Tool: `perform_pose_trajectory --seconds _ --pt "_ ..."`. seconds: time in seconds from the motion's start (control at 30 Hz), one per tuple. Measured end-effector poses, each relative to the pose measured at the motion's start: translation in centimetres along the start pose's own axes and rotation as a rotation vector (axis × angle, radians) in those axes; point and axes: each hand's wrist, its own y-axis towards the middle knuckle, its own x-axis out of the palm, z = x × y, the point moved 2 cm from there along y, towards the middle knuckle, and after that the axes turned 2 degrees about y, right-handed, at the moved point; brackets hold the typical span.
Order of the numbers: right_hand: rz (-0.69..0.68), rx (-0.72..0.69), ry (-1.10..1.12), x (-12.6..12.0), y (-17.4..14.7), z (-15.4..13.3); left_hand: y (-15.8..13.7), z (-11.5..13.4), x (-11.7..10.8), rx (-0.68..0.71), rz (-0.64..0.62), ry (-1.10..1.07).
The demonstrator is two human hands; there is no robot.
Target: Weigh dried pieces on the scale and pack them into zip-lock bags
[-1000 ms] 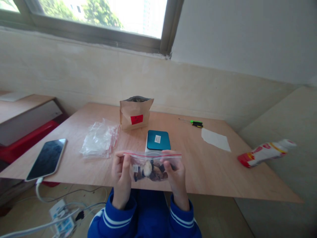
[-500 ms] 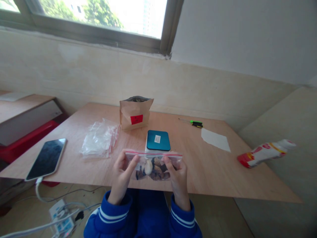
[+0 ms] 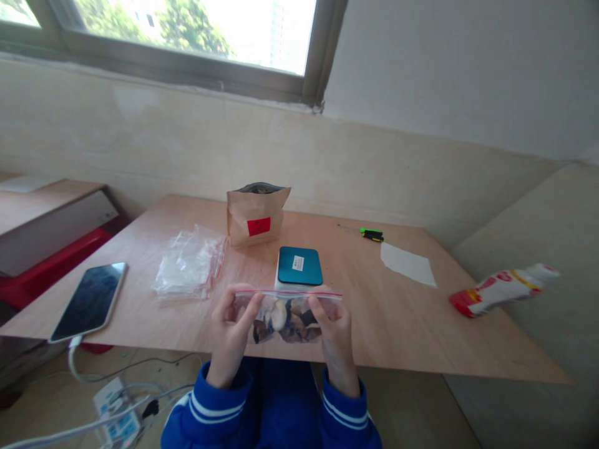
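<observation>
A clear zip bag (image 3: pixel 287 327) with a red-lined top edge hangs between my two hands near the table's front edge. Inside it are several dark, brown and whitish pieces that look like stones or dried mushrooms; I cannot tell which. My left hand (image 3: pixel 234 321) pinches its upper left part, thumb in front. At the upper right, my right hand (image 3: pixel 334 324) grips it the same way. Just beyond the bag lies a small teal-topped square device (image 3: pixel 306 274) with a white label, its front side partly hidden by the bag.
An open brown paper pouch (image 3: pixel 243 231) with a red label stands behind. Left are a pile of clear zip bags (image 3: pixel 187 265) and a phone (image 3: pixel 88 302) on a cable. Right lie a screwdriver (image 3: pixel 372 232), a white paper sheet (image 3: pixel 409 265) and a red-and-white bottle (image 3: pixel 498 290).
Both hands and the zip bag have shifted very slightly, and its contents sit a little differently. Both hands keep their hold; the other things on the table stay put.
</observation>
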Motion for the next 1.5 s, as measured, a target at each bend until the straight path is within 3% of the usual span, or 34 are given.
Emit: perform_pose_trajectory --seconds 0.27,0.6,0.73,0.9,1.03,1.17,1.5 --pt "-0.057 0.167 0.058 0.4 0.0 -0.3 -0.5 0.5 0.6 -0.006 -0.128 -0.030" --pt "-0.027 0.087 0.024 0.2 0.2 0.2 0.1 0.3 0.7 0.022 -0.203 0.010" --pt "-0.079 0.003 -0.028 -0.7 0.5 0.3 0.2 0.5 0.7 0.063 -0.248 0.040" --pt "0.078 -0.277 -0.295 -1.9 0.4 -1.5 0.0 1.2 0.4 0.157 -0.249 0.145" --pt "-0.070 -0.484 -0.649 -0.7 -0.4 -3.6 -0.2 1.8 0.7 0.247 -0.293 0.221" --pt "-0.099 -0.535 -0.763 0.0 -0.8 -4.0 -0.1 2.0 0.9 0.314 -0.316 0.245" --pt "-0.116 -0.526 -0.726 0.6 -0.6 -2.5 -0.2 1.5 0.6 0.326 -0.329 0.291"
